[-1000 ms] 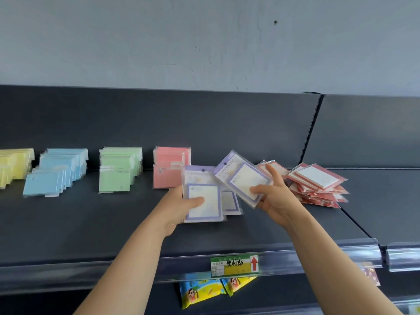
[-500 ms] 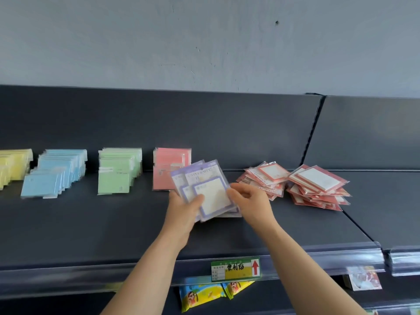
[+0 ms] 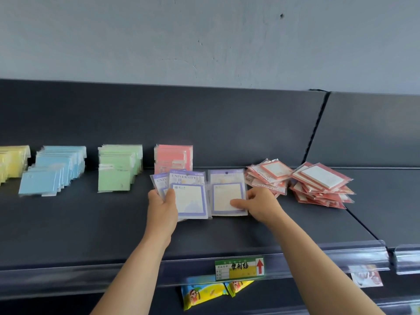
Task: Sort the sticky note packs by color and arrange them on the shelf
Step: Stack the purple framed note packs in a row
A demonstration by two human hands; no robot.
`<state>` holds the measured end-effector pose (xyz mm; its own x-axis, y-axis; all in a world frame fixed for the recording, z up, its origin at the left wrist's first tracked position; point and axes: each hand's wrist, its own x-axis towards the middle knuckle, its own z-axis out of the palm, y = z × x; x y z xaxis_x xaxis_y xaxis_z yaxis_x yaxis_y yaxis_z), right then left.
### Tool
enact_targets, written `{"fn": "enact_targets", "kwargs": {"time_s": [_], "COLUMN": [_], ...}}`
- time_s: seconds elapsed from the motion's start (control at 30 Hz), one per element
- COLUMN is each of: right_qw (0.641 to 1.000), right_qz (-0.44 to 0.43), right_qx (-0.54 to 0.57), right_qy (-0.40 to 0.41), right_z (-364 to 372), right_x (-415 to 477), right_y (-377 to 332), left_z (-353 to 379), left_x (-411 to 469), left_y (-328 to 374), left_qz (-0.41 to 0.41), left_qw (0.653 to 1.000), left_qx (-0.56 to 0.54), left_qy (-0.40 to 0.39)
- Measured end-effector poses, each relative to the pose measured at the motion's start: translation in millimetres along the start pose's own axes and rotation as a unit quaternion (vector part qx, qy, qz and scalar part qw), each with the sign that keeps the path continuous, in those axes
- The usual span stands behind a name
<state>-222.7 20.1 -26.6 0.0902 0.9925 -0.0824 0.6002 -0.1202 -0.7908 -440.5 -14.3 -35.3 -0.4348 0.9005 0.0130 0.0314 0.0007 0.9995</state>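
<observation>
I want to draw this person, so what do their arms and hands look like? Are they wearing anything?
The left arm and right arm are bare as far as the picture shows, with no sleeves. The left hand and right hand wear no gloves, and no ring, watch or bracelet shows.

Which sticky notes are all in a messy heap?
The red-edged packs on the right, tumbled crooked; the yellow, blue, green and pink packs stand in tidy rows.
</observation>
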Motion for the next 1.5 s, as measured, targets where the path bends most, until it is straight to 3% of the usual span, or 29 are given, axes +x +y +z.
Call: {"fn": "enact_targets", "kwargs": {"time_s": [0.1, 0.17, 0.23, 0.4, 0.5, 0.6, 0.7, 0.83, 0.97, 1.07, 1.13, 1.23, 1.33, 1.4, 1.5], "right_qw": [0.991, 0.965, 0.952, 0.981, 0.993, 0.981, 0.953, 0.941, 0.963, 0.996, 0.994, 0.998, 0.996, 0.993, 0.968], "right_qz": [-0.032, -0.022, -0.033, -0.089, -0.104, -0.054, -0.023, -0.026, 0.004, 0.006, -0.017, -0.053, -0.083, -0.102, -0.113], "right_qx": [0.132, 0.261, 0.296, 0.149, 0.046, -0.147, -0.276, -0.317, -0.244, -0.028, 0.095, 0.045, -0.004, 0.042, 0.210], "right_qy": [0.003, -0.030, -0.073, -0.089, 0.007, 0.114, 0.126, 0.112, 0.113, 0.090, 0.043, 0.011, -0.021, -0.038, -0.083], "right_z": [-10, -17, -16, 16, 28, 30, 39, 44, 31, 21, 23, 37, 41, 34, 14], "right_x": [-8, -16, -22, -28, -18, -11, -10, -10, -12, -15, -18, -19, -22, -24, -22], "right_y": [5, 6, 1, -17, -11, -10, -21, -26, -21, -18, -19, -17, -17, -17, -21], "left_z": [1, 3, 6, 6, 3, 0, 0, -1, -2, 0, 3, 10, 17, 19, 19], "left_x": [-4, -6, -7, -8, -6, -7, -8, -9, -9, -10, -11, -10, -11, -11, -9], "left_y": [2, 2, 2, -3, -3, 1, 2, 4, 3, 3, 3, 0, 0, 4, 13], "left_qz": [0.021, 0.033, 0.038, 0.033, 0.041, 0.047, 0.051, 0.058, 0.060, 0.066, 0.059, 0.029, 0.024, 0.034, 0.086], "left_qw": [1.000, 0.999, 0.999, 0.990, 0.996, 0.999, 0.999, 0.998, 0.998, 0.997, 0.996, 0.988, 0.981, 0.980, 0.971], "left_qx": [0.010, 0.010, 0.005, -0.034, 0.001, 0.005, 0.005, 0.024, 0.022, 0.035, 0.034, -0.019, -0.011, -0.013, -0.011], "left_qy": [0.003, 0.002, -0.011, -0.132, -0.082, -0.013, 0.010, 0.018, 0.022, -0.010, -0.060, -0.149, -0.191, -0.194, -0.224]}}
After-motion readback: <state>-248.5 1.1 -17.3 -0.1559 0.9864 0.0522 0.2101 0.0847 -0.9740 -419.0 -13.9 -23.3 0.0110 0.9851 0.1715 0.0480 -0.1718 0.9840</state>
